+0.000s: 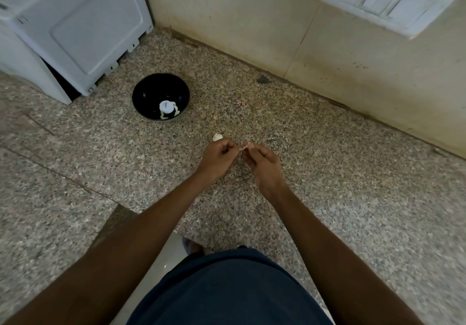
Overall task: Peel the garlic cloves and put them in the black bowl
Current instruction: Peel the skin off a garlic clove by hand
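Both hands meet above the speckled granite counter. The left hand and right hand pinch one papery garlic clove between their fingertips. An unpeeled clove lies just beyond the grip. The glossy round black bowl sits well apart, holding pale cloves.

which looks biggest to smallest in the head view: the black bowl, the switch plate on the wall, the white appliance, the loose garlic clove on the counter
1. white appliance, cut off by the frame edge
2. switch plate
3. black bowl
4. loose garlic clove

The switch plate and the bowl look fairly close in size, and the wide-angle lens makes that pair unsure.
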